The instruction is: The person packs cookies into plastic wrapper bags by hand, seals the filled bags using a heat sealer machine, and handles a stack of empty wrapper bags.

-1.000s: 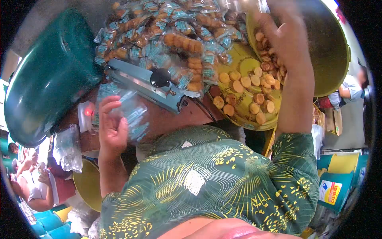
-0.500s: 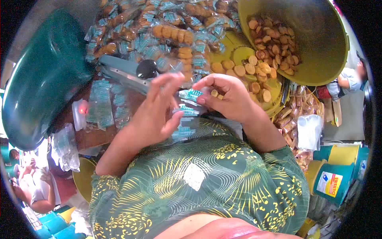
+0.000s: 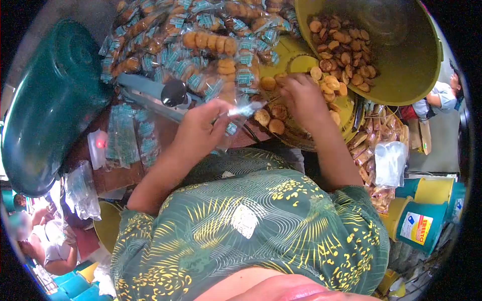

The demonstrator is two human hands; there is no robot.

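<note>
My left hand [image 3: 203, 125] pinches a clear plastic bag with teal print [image 3: 244, 109], its upper end pointing right. Over the yellow lid [image 3: 296, 62], my right hand [image 3: 305, 100] reaches down among round golden cookies [image 3: 276, 126], its fingers curled together. Whatever lies between those fingertips is hidden. Beyond my left hand lies a blue-grey bag sealer [image 3: 143, 83] with a round black knob [image 3: 174, 93]. Filled cookie packs [image 3: 208, 42] with teal labels are heaped behind it.
A tilted yellow tub [image 3: 401, 55] spills cookies onto the lid. On the left stands a big dark green container [image 3: 50, 110], near flat printed bags [image 3: 122, 133]. Packed brown snacks [image 3: 374, 150] and teal buckets [image 3: 427, 226] are on the right. People sit at both sides.
My right hand has let go of the printed bag and moved up and right to the cookies. My left hand keeps the bag, now tilted to the right.
</note>
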